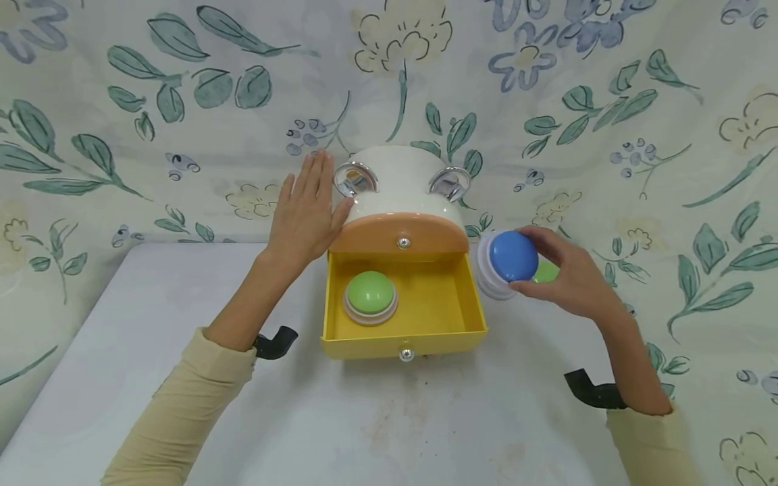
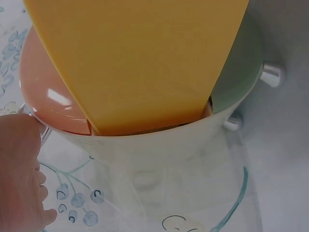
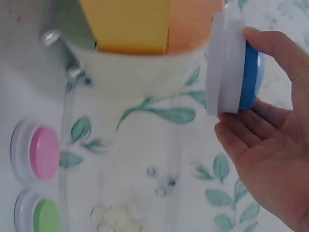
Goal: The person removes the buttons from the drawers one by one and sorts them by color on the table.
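The yellow drawer (image 1: 434,290) juts out from a white cabinet (image 1: 398,172), and the blue button (image 1: 513,255) is just to the drawer's right. The right hand (image 1: 571,280) has hold of it there: its grip is spread only as wide as the button, thumb and fingers pinching opposite edges, with the pale base turned toward the drawer side. The left hand (image 1: 306,209) is behind and to the left of the drawer, lying along the cabinet's side; its grip is flat, fingers straight, thumb spread, holding nothing. Inside the drawer, near its left wall, sits a green button (image 1: 370,292), dome up. To the right of the drawer, on the white desk (image 1: 286,405), a pink button (image 3: 45,152) and a second green button (image 3: 47,216) are side by side. Just above the drawer, an orange panel (image 1: 365,233) carries a silver knob (image 1: 404,243). Brownish smudges (image 1: 395,412) mark the desk in front of the drawer, and a floral cloth (image 1: 401,88) hangs behind it.
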`<state>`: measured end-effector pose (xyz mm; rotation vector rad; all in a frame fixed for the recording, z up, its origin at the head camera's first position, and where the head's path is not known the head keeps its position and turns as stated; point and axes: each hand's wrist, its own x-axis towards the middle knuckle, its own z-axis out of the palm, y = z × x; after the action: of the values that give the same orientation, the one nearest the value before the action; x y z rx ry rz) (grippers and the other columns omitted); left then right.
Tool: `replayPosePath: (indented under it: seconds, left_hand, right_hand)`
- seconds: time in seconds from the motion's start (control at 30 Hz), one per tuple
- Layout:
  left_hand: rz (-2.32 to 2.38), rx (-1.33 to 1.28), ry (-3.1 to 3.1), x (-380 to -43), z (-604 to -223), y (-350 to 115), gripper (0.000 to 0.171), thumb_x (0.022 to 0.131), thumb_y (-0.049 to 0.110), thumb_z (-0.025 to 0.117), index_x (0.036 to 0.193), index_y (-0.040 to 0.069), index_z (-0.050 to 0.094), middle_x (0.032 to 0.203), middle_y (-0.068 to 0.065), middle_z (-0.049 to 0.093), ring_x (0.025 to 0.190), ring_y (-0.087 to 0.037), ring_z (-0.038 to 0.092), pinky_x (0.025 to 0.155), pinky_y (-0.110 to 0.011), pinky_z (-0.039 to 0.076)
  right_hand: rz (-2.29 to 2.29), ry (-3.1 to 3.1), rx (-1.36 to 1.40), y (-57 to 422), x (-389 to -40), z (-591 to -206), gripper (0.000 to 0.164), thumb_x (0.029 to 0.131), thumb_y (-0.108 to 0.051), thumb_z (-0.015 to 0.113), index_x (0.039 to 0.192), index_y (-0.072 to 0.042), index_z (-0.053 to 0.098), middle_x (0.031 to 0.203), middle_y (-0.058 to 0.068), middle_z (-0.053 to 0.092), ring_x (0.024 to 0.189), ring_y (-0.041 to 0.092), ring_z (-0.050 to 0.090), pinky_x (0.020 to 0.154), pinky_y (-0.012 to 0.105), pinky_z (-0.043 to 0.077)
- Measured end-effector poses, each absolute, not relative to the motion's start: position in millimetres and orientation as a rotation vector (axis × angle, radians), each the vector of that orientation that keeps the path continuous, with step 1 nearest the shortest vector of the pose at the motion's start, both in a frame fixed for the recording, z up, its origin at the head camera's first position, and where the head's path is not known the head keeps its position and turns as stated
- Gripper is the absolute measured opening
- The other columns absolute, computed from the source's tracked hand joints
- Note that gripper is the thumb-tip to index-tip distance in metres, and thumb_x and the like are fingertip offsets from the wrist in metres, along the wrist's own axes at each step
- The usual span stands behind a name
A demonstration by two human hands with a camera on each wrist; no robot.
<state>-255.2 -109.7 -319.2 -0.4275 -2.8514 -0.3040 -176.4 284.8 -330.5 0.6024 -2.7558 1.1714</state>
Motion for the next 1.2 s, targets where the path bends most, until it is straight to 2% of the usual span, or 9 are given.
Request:
replayPosePath:
  seconds: [0.23, 0.63, 1.0, 1.2]
  left_hand:
    - [-0.304, -0.423, -2.849, -255, -319, -110, 0.076, 0.107, 0.041, 0.037, 0.159, 0.0, -0.001, 0.166, -0.015, -0.001, 0.152, -0.028, -0.002, 0.12, -0.05, 0.004]
    - [-0.305, -0.419, -2.847, -255, -316, -111, 0.075, 0.107, 0.04, 0.037, 0.159, 0.0, -0.001, 0.166, -0.015, 0.0, 0.152, -0.028, -0.002, 0.12, -0.05, 0.003]
    - [-0.335, -0.418, -2.863, -255, -317, -111, 0.075, 0.107, 0.04, 0.036, 0.159, 0.0, -0.002, 0.166, -0.014, -0.002, 0.152, -0.028, -0.003, 0.12, -0.049, 0.001]
    - [-0.337, -0.417, -2.868, -254, -318, -110, 0.075, 0.107, 0.04, 0.037, 0.159, 0.0, -0.001, 0.166, -0.014, -0.002, 0.152, -0.028, -0.003, 0.12, -0.047, -0.001]
  right_hand:
    - [1.111, -2.867, 0.42, 331, -180, -340, 0.084, 0.08, -0.012, 0.084, 0.149, 0.002, 0.037, 0.148, 0.029, 0.04, 0.132, 0.054, 0.039, 0.096, 0.067, 0.04]
    - [0.966, -3.051, 0.13, 399, -198, -368, 0.083, 0.09, -0.025, 0.076, 0.15, 0.008, 0.028, 0.147, 0.04, 0.032, 0.13, 0.062, 0.034, 0.097, 0.071, 0.036]
    - [1.032, -3.111, -0.098, 436, -207, -399, 0.088, 0.096, -0.031, 0.066, 0.151, 0.015, 0.014, 0.147, 0.047, 0.021, 0.131, 0.066, 0.026, 0.1, 0.073, 0.03]
    - [1.066, -3.124, -0.153, 446, -211, -416, 0.089, 0.096, -0.029, 0.067, 0.15, 0.017, 0.013, 0.147, 0.046, 0.02, 0.131, 0.066, 0.024, 0.102, 0.073, 0.028]
